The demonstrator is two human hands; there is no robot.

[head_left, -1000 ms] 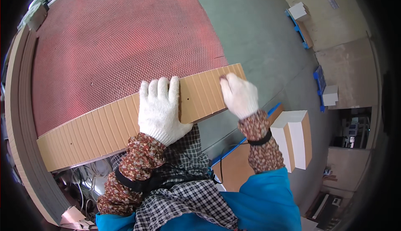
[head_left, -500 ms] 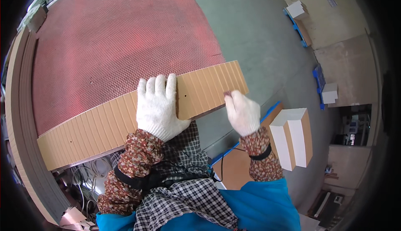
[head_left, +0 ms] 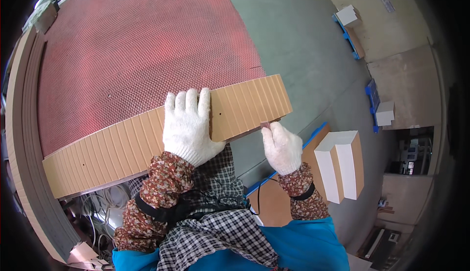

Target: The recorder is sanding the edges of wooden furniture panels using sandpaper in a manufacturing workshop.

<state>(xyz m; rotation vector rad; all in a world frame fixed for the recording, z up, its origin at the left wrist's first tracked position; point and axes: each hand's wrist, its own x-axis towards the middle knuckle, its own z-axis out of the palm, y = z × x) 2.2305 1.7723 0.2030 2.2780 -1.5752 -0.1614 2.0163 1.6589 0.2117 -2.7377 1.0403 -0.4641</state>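
Note:
A long tan board (head_left: 117, 146) with grooves across its face and small dark holes lies slantwise in front of me. My left hand (head_left: 187, 128), in a white knitted glove, rests flat on the board right of its middle, fingers stretched out. In a matching glove, my right hand (head_left: 284, 147) is closed on a small reddish-brown piece (head_left: 265, 124), perhaps folded sandpaper. That piece is at the board's near edge, close to the right end. The fingers partly cover it.
Under the board's far side spreads a red, mesh-textured work surface (head_left: 147, 41). Several long boards (head_left: 27, 139) are stacked along the left. Cables (head_left: 100, 207) hang below the near edge. White-and-tan panels (head_left: 338, 165) stand at the right on a blue-edged pallet.
My right hand has moved slightly down and toward me, taking the reddish-brown piece from the board's face to its near edge. My left hand stays on the board.

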